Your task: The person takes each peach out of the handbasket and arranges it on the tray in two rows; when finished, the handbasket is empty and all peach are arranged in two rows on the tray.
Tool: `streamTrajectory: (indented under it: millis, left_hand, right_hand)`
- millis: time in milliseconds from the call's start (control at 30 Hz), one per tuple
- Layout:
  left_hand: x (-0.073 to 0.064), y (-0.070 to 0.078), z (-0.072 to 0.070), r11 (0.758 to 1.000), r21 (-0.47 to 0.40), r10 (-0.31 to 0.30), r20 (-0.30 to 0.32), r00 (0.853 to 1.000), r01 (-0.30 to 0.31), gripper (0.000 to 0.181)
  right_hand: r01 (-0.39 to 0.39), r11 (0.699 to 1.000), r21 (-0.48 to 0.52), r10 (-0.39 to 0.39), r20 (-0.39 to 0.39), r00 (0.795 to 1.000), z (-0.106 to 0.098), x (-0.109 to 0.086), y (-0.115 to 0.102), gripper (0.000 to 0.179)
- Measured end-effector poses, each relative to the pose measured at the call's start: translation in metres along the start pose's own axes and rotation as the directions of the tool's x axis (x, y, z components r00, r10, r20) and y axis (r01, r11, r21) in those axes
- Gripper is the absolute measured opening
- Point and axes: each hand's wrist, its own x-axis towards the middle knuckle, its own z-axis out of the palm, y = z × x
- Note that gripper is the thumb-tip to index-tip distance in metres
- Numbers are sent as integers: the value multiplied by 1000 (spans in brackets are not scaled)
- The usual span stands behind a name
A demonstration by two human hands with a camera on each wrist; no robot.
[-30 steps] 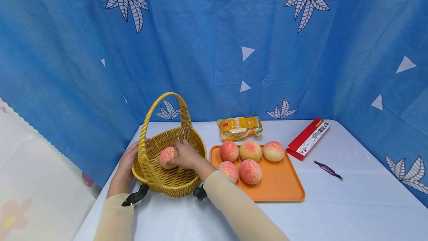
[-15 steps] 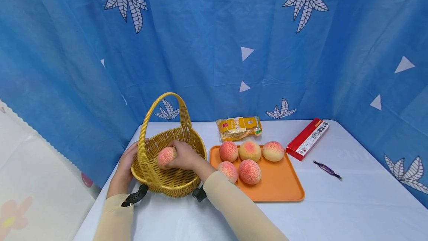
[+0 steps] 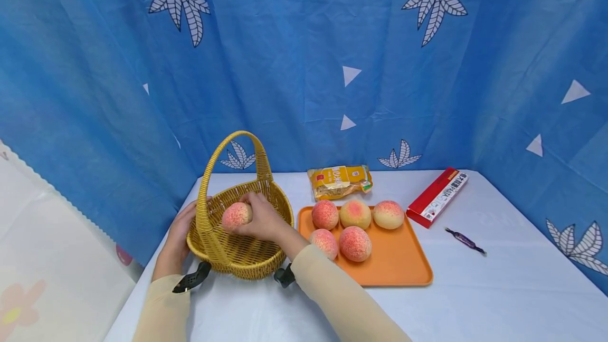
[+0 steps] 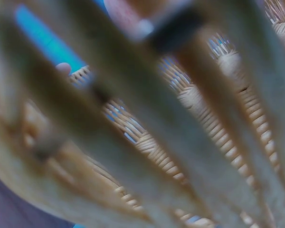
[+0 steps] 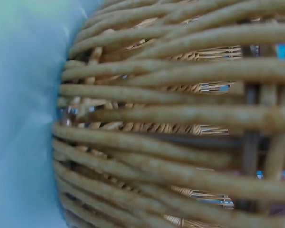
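In the head view, my right hand [image 3: 263, 219] reaches over the near right rim of a golden woven basket [image 3: 256, 267] and grips a pink-speckled peach [image 3: 236, 216] inside it. Against the basket's left outer side lies my left hand [image 3: 180, 228], fingers extended along the rim and partly hidden by the handle. The left wrist view is filled by blurred weave [image 4: 152, 109] close up. Basket strands [image 5: 171, 118] likewise cover most of the right wrist view, and the right hand's fingers are not seen there.
Right of the basket, an orange tray [image 3: 396, 257] carries several peaches [image 3: 355, 244]. Behind it lies a yellow food packet [image 3: 340, 181]. A red and white pasta box [image 3: 438, 197] and a purple wrapped candy [image 3: 465, 240] lie farther right. Blue curtain [image 3: 304, 67] closes off the back.
My right hand has shifted the peach slightly up and to the left within the basket. The left hand and the basket have stayed in place.
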Motion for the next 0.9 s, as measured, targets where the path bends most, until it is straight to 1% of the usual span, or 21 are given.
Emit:
streamTrajectory:
  millis: [233, 333, 500, 633, 733, 800, 900]
  left_hand:
    - [2, -2, -2, 1000, -2, 6, 8, 1000, -6, 62]
    - [1, -2, -2, 1000, -8, 14, 12, 1000, -14, 61]
    - [1, -3, 0, 1000, -6, 9, 14, 1000, -9, 61]
    - [2, -3, 0, 1000, -4, 4, 18, 1000, -4, 59]
    - [3, -3, -1, 1000, 1, 7, 31, 999, -7, 57]
    - [4, -2, -2, 1000, 2, 8, 38, 999, -9, 56]
    - [4, -2, -4, 1000, -4, 5, 37, 999, -5, 56]
  right_hand:
    - [46, 999, -2, -47, -29, 998, 1, 1, 1, 67]
    - [65, 998, 19, -64, -47, 997, 0, -1, 0, 68]
    - [83, 995, 46, -79, -86, 993, -3, -6, -1, 69]
    - [105, 994, 13, -103, -109, 989, -6, -9, -1, 69]
    - [118, 993, -6, -118, -108, 987, -8, -9, -2, 69]
    - [116, 993, 13, -114, -103, 988, -10, -10, -2, 69]
    - [95, 993, 76, -88, -88, 992, -13, -13, -1, 69]
